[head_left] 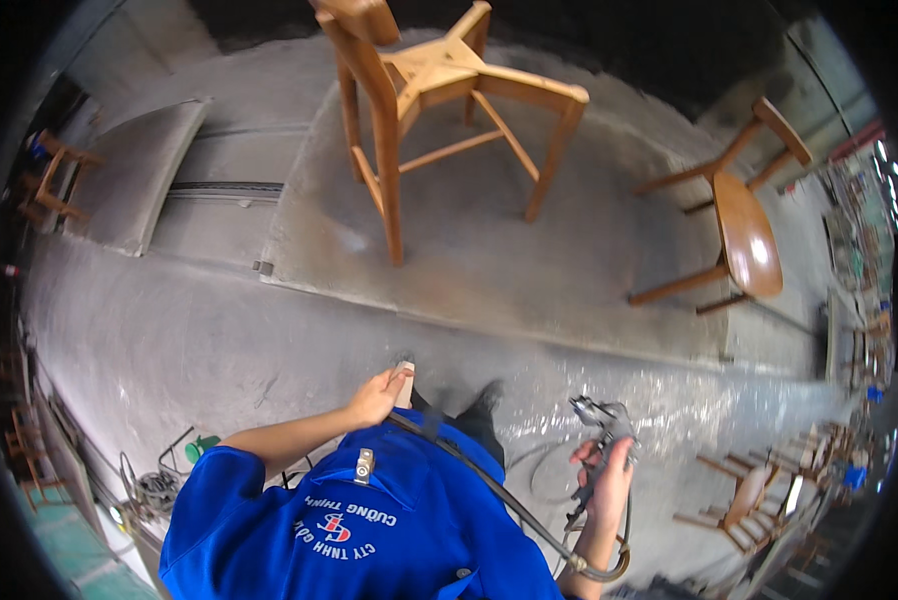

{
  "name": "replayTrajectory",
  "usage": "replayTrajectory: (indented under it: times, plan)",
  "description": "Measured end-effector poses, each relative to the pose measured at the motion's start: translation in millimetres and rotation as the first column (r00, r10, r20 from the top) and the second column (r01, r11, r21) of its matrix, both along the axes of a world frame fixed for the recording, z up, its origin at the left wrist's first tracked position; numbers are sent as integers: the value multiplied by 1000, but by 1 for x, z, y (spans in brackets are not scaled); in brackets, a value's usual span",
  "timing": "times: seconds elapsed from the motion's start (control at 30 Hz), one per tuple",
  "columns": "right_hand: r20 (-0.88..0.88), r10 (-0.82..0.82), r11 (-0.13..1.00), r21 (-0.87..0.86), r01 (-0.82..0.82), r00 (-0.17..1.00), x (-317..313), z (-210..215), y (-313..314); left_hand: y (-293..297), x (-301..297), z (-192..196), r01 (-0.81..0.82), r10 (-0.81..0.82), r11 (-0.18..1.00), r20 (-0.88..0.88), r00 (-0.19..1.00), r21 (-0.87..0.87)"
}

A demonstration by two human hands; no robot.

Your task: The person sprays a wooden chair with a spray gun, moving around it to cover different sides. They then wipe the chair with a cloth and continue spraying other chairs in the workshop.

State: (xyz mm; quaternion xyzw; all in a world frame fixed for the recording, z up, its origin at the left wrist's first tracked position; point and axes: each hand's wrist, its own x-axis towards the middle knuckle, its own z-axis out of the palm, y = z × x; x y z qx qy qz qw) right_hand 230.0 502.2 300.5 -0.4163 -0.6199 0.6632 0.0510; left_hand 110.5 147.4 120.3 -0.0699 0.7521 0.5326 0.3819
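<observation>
My right hand [607, 478] grips a metal spray gun [599, 418], held low at the right with its nozzle pointing up and left. A dark hose [529, 518] runs from the gun across my blue shirt [369, 530]. My left hand [377, 398] is closed around a small pale piece [405, 380] in front of my chest. Ahead, a pale wooden chair frame [439, 90] without a seat stands on a grey platform [489, 250]. It is well beyond both hands.
A chair with a glossy brown seat [747, 235] lies on its side at the right of the platform. More wooden chairs stand at the lower right [744, 495] and far left [54, 175]. A grey panel [139, 175] lies at the left. Hoses and a green item [204, 447] sit by my left side.
</observation>
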Motion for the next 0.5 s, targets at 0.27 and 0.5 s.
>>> replayTrajectory:
  times: [0.27, 0.5]
  plan:
    - [-668, 19, 979, -138, -149, 744, 1, 81, 103, 142, 12, 88, -112, 174, 942, -178, 969, 316]
    - [-717, 259, 959, 111, -261, 648, -7, 99, 138, 119, -3, 100, -514, 432, 806, 302, 850, 293]
